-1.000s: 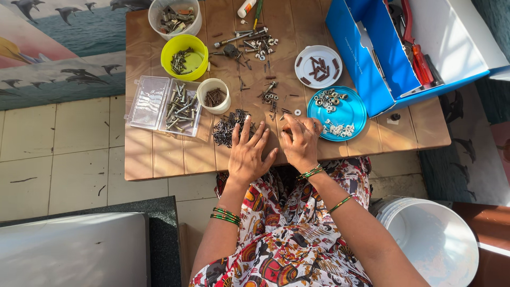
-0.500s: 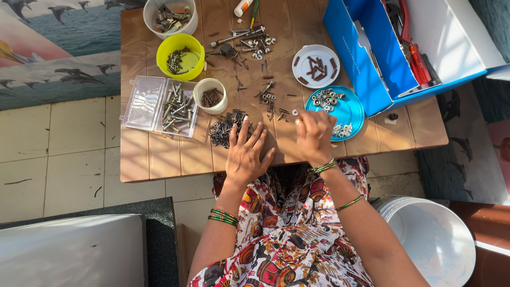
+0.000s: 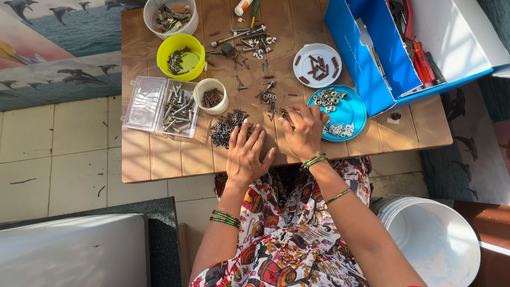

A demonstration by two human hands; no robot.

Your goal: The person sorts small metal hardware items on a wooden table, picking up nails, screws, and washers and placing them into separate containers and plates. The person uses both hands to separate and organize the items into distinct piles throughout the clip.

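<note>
My left hand (image 3: 245, 153) lies flat on the wooden table (image 3: 159, 159), fingers spread, its fingertips at the edge of a pile of dark nails (image 3: 227, 127). My right hand (image 3: 304, 129) rests beside it with fingers curled over small metal bits; whether it pinches one is hidden. Just right of that hand sits a blue plate (image 3: 348, 112) holding nuts and small white pieces. A few loose washers and screws (image 3: 268, 97) lie just above my right hand.
A clear lidded box of bolts (image 3: 178, 109), small white cup (image 3: 211, 95), yellow bowl (image 3: 181, 55), white tub (image 3: 170, 16) and white dish of brown pieces (image 3: 317, 65) stand on the table. An open blue toolbox (image 3: 404, 48) sits right. A white bucket (image 3: 430, 242) stands on the floor.
My right hand went to the blue plate half a second ago and has come back left to the loose bits. My left hand has stayed flat by the nails.
</note>
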